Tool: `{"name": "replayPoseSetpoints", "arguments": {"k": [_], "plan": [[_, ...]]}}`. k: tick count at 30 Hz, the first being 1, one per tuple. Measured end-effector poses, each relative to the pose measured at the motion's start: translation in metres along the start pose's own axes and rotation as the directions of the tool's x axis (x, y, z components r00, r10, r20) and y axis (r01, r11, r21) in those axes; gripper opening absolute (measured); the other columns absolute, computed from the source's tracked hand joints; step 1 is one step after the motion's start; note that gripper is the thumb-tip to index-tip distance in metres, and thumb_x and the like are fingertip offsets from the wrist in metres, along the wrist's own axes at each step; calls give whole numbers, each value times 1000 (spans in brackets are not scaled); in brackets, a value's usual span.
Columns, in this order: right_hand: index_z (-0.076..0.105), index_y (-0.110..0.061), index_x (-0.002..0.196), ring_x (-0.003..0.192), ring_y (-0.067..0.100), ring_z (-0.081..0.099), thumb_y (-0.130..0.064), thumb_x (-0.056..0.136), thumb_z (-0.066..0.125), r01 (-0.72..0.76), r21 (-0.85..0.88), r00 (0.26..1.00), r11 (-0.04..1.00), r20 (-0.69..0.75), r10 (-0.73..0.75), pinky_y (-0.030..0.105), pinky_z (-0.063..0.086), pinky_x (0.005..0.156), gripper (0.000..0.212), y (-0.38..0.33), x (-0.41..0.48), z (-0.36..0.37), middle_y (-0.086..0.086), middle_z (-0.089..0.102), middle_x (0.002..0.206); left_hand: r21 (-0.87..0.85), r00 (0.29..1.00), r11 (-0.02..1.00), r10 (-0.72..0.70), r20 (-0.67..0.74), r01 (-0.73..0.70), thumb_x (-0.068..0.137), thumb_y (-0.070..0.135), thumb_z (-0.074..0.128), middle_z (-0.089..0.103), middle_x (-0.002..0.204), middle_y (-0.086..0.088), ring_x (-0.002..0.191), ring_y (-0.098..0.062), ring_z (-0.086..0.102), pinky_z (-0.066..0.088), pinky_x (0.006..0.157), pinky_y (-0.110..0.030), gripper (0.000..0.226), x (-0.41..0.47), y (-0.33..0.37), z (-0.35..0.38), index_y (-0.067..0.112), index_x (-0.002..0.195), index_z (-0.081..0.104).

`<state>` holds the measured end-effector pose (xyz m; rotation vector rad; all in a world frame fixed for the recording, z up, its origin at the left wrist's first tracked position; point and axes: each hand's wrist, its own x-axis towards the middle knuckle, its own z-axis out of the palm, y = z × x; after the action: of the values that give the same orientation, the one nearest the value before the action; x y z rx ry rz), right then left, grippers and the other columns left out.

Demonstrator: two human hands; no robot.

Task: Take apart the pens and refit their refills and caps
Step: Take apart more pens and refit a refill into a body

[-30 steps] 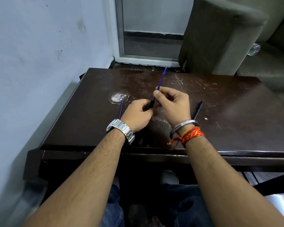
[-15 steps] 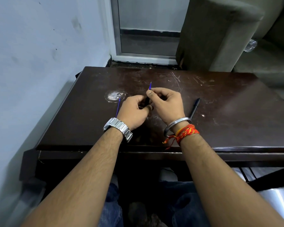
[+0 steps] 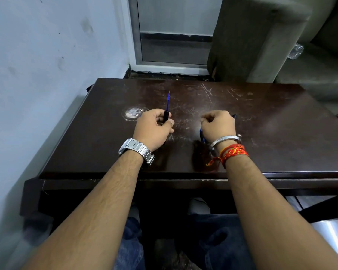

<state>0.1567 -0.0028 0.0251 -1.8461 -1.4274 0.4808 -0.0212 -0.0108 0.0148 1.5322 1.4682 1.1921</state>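
Observation:
My left hand [image 3: 153, 127] grips a black pen barrel [image 3: 165, 115] upright over the dark wooden table [image 3: 281, 137]. A blue refill [image 3: 168, 100] sticks out of the barrel's top, pointing away from me. My right hand [image 3: 218, 125] rests on the table to the right, apart from the left, with its fingers curled around a second dark pen. That second pen's dark blue end [image 3: 202, 135] pokes out below the palm. Another dark end shows at the knuckles on the far side. The rest of that pen is hidden by the hand.
A pale round stain [image 3: 132, 113] marks the table just left of my left hand. A wall runs along the left side. A grey sofa arm [image 3: 261, 39] and a door frame [image 3: 137, 36] stand behind the table's far edge.
My hands have separated. The refill has slid further into the barrel, which stays in my left hand. My right hand has moved right and closed over the pen that lay on the table.

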Motion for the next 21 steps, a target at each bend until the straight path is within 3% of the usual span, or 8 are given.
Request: {"name": "replayPoseSetpoints", "arguments": {"k": [3, 6, 9, 15, 18, 21], "plan": [[77, -9, 93, 95, 25, 67, -10, 89, 59, -36, -39, 999, 999, 4, 36, 21, 46, 82, 18, 4, 4, -4, 10, 74, 96, 5, 1000, 1000, 3, 4, -3, 90, 14, 69, 71, 82, 9, 64, -1, 72, 54, 62, -11, 11, -1, 0, -1, 24, 92, 65], [77, -6, 85, 94, 29, 65, -16, 84, 68, 0, -190, 995, 982, 98, 19, 25, 49, 82, 13, 8, 3, -4, 11, 71, 85, 20, 1000, 1000, 3, 2, -3, 89, 15, 69, 72, 80, 10, 64, -1, 72, 55, 65, -12, 11, 0, 0, -2, 26, 91, 65], [77, -5, 89, 95, 29, 66, -21, 80, 75, 58, -313, 983, 948, 185, 1, 33, 55, 87, 18, 6, 3, 0, 13, 74, 92, 17, 1000, 1000, -9, 21, 9, 89, 15, 69, 72, 82, 8, 64, -1, 72, 55, 65, -12, 11, -1, -1, -1, 25, 93, 66], [75, -5, 94, 92, 29, 67, -27, 81, 76, 67, -419, 975, 905, 220, 30, 37, 57, 86, 26, 4, 5, 4, 15, 72, 95, 21, 999, 1000, -15, 43, 14, 89, 14, 69, 73, 79, 8, 64, 0, 72, 53, 62, -9, 11, -2, -2, -1, 23, 94, 67], [74, -6, 95, 88, 31, 67, -25, 84, 71, 27, -417, 972, 908, 222, 72, 38, 58, 83, 22, 6, 4, 5, 17, 70, 96, 28, 999, 999, -21, 45, 19, 88, 14, 69, 73, 80, 8, 64, -1, 72, 53, 63, -10, 11, -2, -3, 0, 22, 95, 67], [75, -5, 89, 84, 27, 67, -22, 86, 69, 35, -310, 987, 950, 160, 16, 38, 57, 82, 18, 5, 3, 6, 14, 72, 90, 30, 998, 999, -22, 52, 20, 87, 14, 70, 74, 79, 7, 65, -1, 73, 52, 62, -9, 11, -3, -4, 1, 21, 96, 69]]}}
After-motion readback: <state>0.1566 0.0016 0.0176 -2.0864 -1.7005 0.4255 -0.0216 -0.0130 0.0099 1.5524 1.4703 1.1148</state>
